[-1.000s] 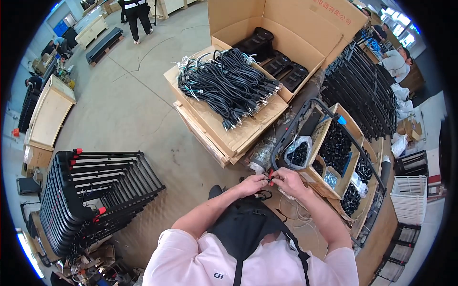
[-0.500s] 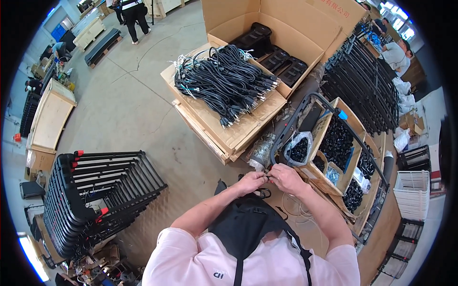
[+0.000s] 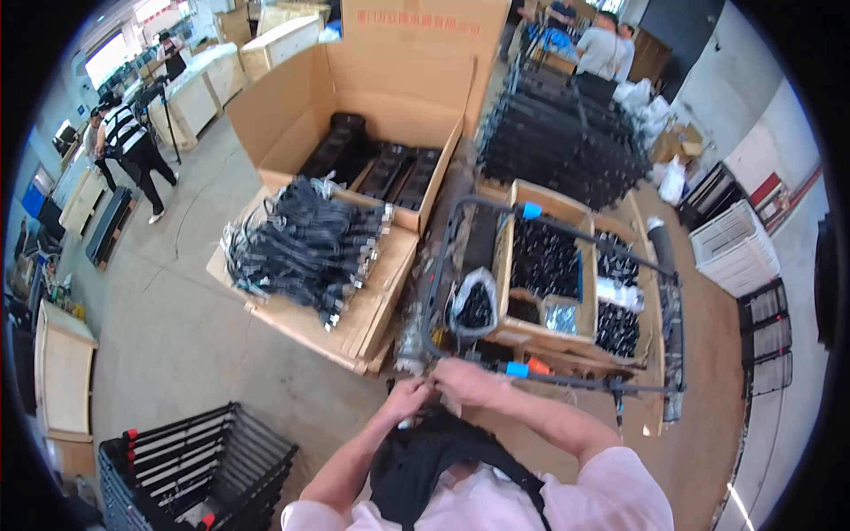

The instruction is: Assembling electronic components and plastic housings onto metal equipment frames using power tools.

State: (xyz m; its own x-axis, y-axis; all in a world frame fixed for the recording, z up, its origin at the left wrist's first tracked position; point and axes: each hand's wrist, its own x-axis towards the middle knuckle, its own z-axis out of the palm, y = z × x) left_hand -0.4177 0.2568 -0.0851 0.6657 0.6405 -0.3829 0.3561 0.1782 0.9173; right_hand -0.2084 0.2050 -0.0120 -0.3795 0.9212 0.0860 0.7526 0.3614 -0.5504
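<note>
My left hand (image 3: 406, 398) and my right hand (image 3: 465, 382) meet just in front of my black apron (image 3: 421, 478). Both have curled fingers pinched close together, around something small that is hidden between them. My right hand is at the near left corner of a black tubular frame (image 3: 575, 381); whether it touches the tube I cannot tell. On that frame sit a near blue clip (image 3: 518, 370) and a far blue clip (image 3: 531, 211). An orange-red piece (image 3: 538, 365) lies beside the near tube. Beyond my hands is a clear bag (image 3: 474, 305) of small black parts.
A divided box (image 3: 522, 334) holds many small black parts inside the frame. Bundled black cables (image 3: 305, 248) lie on cardboard beside a large open carton (image 3: 398, 71). Stacked black frames (image 3: 199, 469) stand at lower left, more (image 3: 562, 133) at far right. People work farther off.
My view has swung to the right, so the surroundings shift left and the black frame's near tube with its blue clip shows. My hands stay together, fingers still closed.
</note>
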